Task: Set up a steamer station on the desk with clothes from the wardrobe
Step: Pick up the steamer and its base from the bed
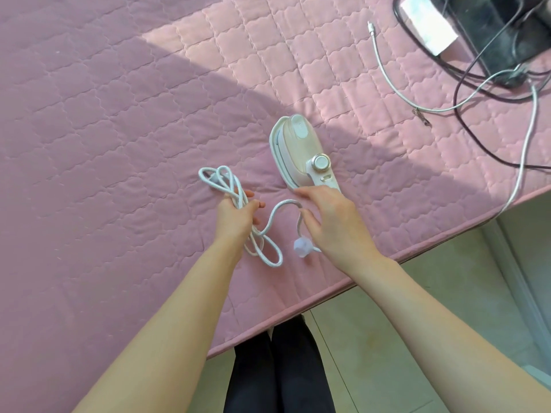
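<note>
A small white and pale pink handheld steamer [301, 150] lies on a pink quilted cover [119, 114], its round dial facing up. Its white braided cord [222, 181] runs in loops to the left. My left hand [235, 214] grips the bundled loops of this cord, palm up. My right hand [331, 223] hovers just below the steamer, over the cord's end section, fingers curled near the cord; whether it holds the cord is hidden. The white plug [302, 247] lies by my right wrist.
At the top right, a black object [489, 40] rests on the cover with black and white cables [524, 138] trailing from it, one white cable hanging over the edge. The cover's edge [387, 257] runs diagonally; pale floor tiles [417, 323] lie below.
</note>
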Available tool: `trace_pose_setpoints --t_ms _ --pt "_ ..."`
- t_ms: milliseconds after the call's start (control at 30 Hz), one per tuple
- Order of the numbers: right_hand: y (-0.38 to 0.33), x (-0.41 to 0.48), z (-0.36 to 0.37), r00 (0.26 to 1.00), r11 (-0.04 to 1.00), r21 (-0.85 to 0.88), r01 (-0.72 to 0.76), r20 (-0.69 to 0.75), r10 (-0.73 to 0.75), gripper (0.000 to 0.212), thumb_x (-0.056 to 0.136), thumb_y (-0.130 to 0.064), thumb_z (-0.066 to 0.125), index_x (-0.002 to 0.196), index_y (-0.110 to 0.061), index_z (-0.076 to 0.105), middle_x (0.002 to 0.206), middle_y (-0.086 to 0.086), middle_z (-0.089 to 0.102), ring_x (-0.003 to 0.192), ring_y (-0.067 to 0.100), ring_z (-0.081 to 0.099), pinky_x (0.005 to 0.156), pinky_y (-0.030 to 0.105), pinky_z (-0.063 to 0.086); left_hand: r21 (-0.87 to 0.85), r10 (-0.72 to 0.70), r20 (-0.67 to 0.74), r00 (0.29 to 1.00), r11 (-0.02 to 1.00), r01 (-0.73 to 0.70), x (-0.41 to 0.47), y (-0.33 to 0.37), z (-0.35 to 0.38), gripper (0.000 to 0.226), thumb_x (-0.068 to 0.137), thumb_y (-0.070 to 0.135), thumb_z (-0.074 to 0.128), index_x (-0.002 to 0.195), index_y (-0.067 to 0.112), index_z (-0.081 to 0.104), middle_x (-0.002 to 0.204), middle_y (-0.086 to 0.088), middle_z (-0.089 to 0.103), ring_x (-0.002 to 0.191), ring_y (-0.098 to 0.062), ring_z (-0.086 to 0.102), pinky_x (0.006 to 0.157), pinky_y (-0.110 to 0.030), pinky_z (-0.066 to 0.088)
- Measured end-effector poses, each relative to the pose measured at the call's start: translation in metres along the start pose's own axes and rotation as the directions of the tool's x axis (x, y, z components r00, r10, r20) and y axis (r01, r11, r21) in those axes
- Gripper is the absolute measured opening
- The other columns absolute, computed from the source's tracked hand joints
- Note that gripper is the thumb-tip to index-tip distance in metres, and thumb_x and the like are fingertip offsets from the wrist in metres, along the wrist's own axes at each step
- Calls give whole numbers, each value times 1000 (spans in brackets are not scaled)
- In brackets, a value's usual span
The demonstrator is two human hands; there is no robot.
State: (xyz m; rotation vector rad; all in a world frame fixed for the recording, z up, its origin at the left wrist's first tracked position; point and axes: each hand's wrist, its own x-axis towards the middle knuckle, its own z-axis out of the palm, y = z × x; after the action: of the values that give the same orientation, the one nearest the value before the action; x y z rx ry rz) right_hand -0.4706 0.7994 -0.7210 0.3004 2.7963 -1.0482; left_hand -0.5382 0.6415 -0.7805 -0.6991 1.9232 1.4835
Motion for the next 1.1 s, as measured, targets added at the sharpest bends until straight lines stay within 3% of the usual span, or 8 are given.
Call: trace_pose_setpoints --t_ms 100,200,467,600,800,933,1067,1100 --pt "8 3 -13 994 998 -32 -53 -102 49 33 87 -6 56 119 -11 60 112 5 62 104 27 55 84 41 48 40 52 3 999 998 -52 8 9 14 18 83 3 63 99 9 57 76 -1 60 52 -16 50 46 -19 46" --pt "16 6 -19 984 991 -39 -126 -135 119 36 87 -8 57 123 -10 56 116 6 56 109 25 52 90 35 44 71 83 -5 997 994 -83 19 14 27 14 84 3 61 94 9 55 73 -1 56 54 -18 51 44 -17 46" --pt "29 24 -10 912 902 151 -405 -7 411 40 89 -31 60 124 -15 48 121 2 53 109 20 51 88 31 41 175 52 -6 999 983 -50 54 17 53 8 78 13 60 85 16 62 80 -8 67 62 -27 61 68 -36 55" --pt "32 35 -9 863 828 246 -503 102 494 39 89 -36 59 121 -16 50 111 -3 60 101 17 54 77 28 38 175 16 11 1000 984 -18 65 18 60 23 66 22 66 85 10 68 76 -6 70 74 -28 65 77 -42 56" --pt "38 44 -14 813 746 323 -582 190 551 34 86 -39 62 112 -23 46 92 -13 55 95 15 58 76 31 46 137 -16 55 998 990 8 64 26 67 27 73 14 69 92 -5 65 70 -10 63 62 -21 55 62 -36 50" --pt "37 49 -18 807 765 259 -590 183 561 37 85 -34 60 113 -19 42 94 -7 54 88 16 53 59 24 38 127 1 73 997 992 -11 58 29 67 21 80 15 67 97 2 67 83 -13 71 68 -22 62 66 -37 55" --pt "33 53 -21 821 801 184 -570 152 550 42 83 -30 64 116 -11 45 100 -2 54 97 21 50 72 30 36 90 -8 109 994 996 -2 49 33 61 2 86 13 64 86 11 63 64 0 59 51 -13 50 49 -23 44" --pt "31 53 -22 822 804 175 -569 145 550 43 82 -30 65 115 -10 47 101 0 56 99 22 51 74 32 38 75 -11 117 993 997 2 48 33 58 8 87 11 63 80 13 61 61 1 56 49 -13 47 47 -22 42"
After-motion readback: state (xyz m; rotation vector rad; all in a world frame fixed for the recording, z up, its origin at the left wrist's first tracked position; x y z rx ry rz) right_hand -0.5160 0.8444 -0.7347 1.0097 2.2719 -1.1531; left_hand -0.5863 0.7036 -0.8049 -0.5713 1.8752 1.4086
